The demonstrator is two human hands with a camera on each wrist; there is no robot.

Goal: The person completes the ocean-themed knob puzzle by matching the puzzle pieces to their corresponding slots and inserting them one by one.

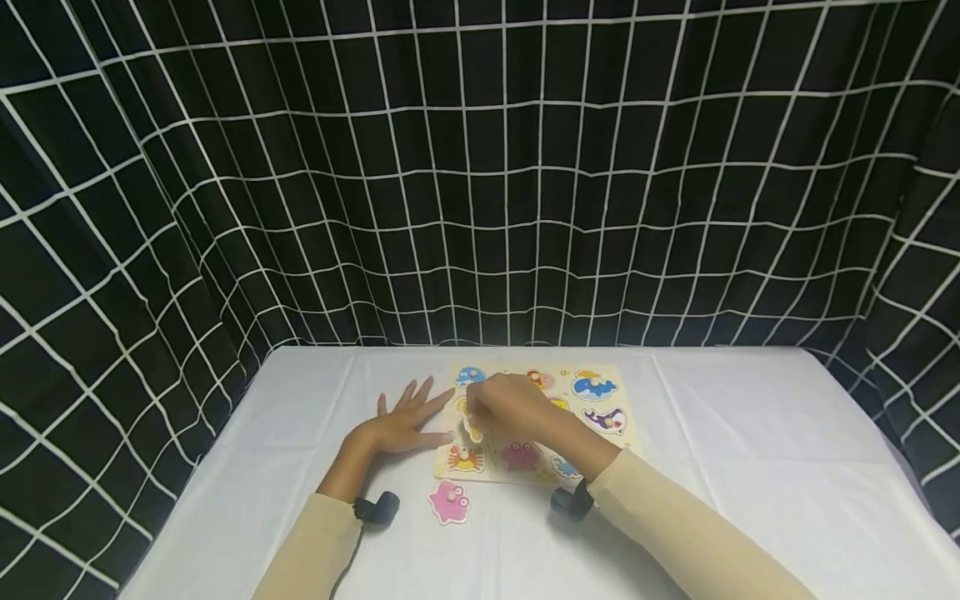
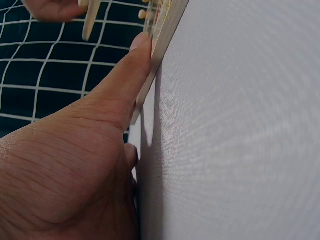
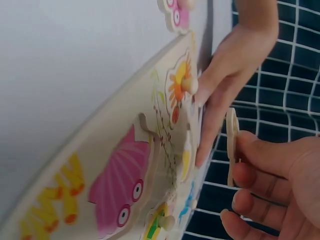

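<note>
My right hand pinches a thin wooden puzzle piece by its knob side. The piece is raised off the board and seen edge-on in the right wrist view; its yellowish rim shows under the fingers in the head view. Below is a wooden peg puzzle board with sea-animal pictures. My left hand lies with fingers spread at the board's left side, its thumb against the board's edge. Near the thumb sits an orange crab piece. Beside it, a pink recess shows a printed fish-like figure.
A loose pink piece with a knob lies on the white cloth in front of the board. Seated in the board are a blue whale piece and a purple piece. A black grid-patterned curtain stands behind.
</note>
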